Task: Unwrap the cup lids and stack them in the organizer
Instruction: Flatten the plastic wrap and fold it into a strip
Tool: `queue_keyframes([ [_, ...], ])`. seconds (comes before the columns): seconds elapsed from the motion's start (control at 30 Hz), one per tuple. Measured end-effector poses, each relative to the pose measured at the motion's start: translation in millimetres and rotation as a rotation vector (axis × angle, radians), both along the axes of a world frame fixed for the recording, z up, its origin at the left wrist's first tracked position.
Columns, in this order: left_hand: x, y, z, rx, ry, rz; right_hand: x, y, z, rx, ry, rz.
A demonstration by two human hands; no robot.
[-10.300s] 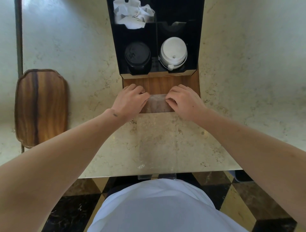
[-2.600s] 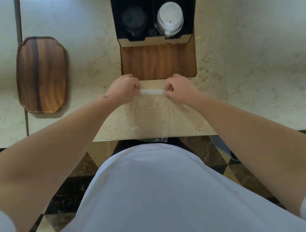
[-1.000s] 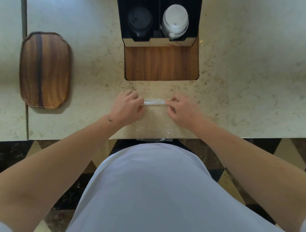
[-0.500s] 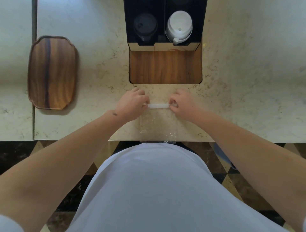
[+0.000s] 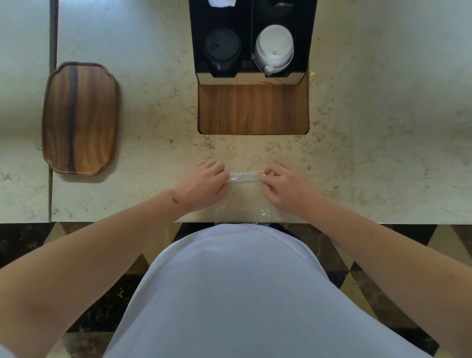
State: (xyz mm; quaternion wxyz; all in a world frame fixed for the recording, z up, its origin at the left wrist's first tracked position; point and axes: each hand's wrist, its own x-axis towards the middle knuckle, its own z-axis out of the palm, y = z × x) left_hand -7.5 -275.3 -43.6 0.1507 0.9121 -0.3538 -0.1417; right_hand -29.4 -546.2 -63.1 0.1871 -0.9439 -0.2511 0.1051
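Note:
A clear plastic wrapper point(image 5: 244, 201) lies flat on the marble counter at its near edge, its far end rolled into a thin white strip point(image 5: 244, 176). My left hand point(image 5: 201, 184) pinches the strip's left end and my right hand point(image 5: 286, 187) pinches its right end. The black organizer point(image 5: 246, 15) stands at the back. Its left front slot holds a stack of black lids point(image 5: 221, 49); the right front slot holds a stack of white lids point(image 5: 273, 49).
A wooden inset panel point(image 5: 252, 108) sits in the counter before the organizer. A wooden tray point(image 5: 79, 117) rests at the left. White crumpled material point(image 5: 221, 2) shows in the organizer's back left slot. The counter edge point(image 5: 383, 222) runs just below my hands.
Over the past seconds my hands drew the wrapper from the wooden panel toward the counter's near edge and rolled its far end into a strip. In the last half second both hands stay put.

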Motion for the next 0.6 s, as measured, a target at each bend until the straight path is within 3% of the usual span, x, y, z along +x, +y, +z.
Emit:
queue_keyframes([
  [0.2,8.9,-8.2,1.9,-0.021,0.234,0.346,27.1,10.9,-6.8,0.017,0.309,-0.242],
  [0.33,15.9,-11.9,-3.4,0.044,0.381,0.463,39.5,10.1,-6.1,0.06,0.41,-0.246],
  [0.5,17.0,-9.8,-3.2,0.058,0.408,0.415,34.9,3.0,-6.4,0.044,0.339,-0.16],
  [0.6,10.8,-5.2,-3.2,0.058,0.303,0.283,24.5,0.9,-2.9,0.066,0.228,-0.061],
])
